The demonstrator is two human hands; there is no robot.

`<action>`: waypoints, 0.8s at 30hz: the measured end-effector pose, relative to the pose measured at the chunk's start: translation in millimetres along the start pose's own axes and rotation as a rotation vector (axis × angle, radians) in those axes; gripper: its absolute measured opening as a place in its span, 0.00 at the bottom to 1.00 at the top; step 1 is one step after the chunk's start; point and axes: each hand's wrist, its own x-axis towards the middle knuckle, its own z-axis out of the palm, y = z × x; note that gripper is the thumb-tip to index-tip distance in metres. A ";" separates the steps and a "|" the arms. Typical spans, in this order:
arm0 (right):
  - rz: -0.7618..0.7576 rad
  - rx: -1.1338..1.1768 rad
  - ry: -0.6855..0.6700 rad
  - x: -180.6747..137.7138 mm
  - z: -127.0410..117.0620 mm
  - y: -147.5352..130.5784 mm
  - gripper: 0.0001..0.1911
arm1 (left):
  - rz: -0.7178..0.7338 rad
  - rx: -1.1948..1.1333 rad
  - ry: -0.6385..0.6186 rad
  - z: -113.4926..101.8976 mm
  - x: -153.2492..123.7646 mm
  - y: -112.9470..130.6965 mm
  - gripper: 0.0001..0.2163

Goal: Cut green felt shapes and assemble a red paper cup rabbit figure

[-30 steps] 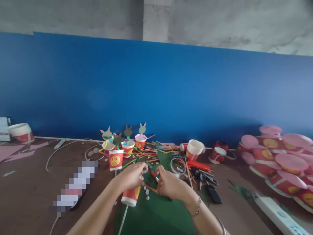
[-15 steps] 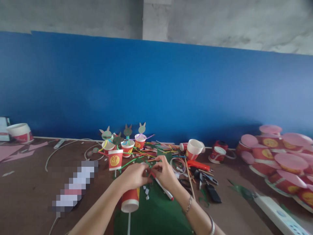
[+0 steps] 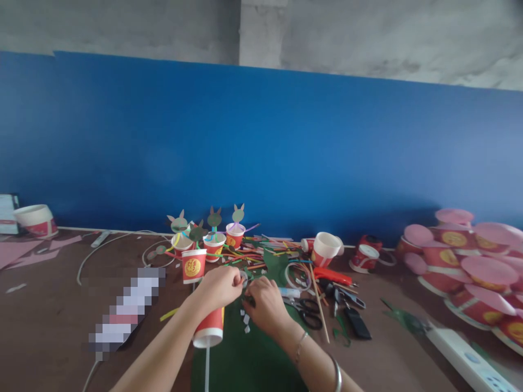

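At the near edge of a cluttered brown worktable (image 3: pixel 49 321), seen from the head camera, the left hand (image 3: pixel 218 287) is closed around the upper end of a red paper cup (image 3: pixel 209 329). The cup's white rim faces the camera, and a white stick (image 3: pixel 207 366) runs out of it toward 6 o'clock. The right hand (image 3: pixel 265 306), just beside it at 3 o'clock, has its fingers curled with the tips down on a green sheet (image 3: pixel 253 356); whether they grip anything cannot be told. Black scissors (image 3: pixel 305 311) lie near that hand at 3 o'clock. At 12 o'clock from the hands stand cups topped with bunny cut-outs (image 3: pixel 214 240) among loose coloured straws (image 3: pixel 245 255). Pink-lidded cups (image 3: pixel 469 267) are piled well apart at 3 o'clock.
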 end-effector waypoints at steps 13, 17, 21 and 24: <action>0.176 0.331 0.146 6.1 1.2 4.2 0.08 | -0.017 -0.038 -0.018 -2.5 -0.3 3.6 0.07; 0.420 1.060 0.108 12.5 -0.7 13.7 0.08 | -0.022 -0.079 -0.024 -1.8 1.5 1.9 0.08; 0.465 1.391 0.068 13.4 -6.5 15.0 0.10 | -0.043 -0.080 -0.021 -1.0 3.4 2.4 0.07; 0.483 1.432 0.070 12.8 -9.5 13.2 0.11 | -0.050 -0.082 -0.021 -0.6 3.9 4.1 0.07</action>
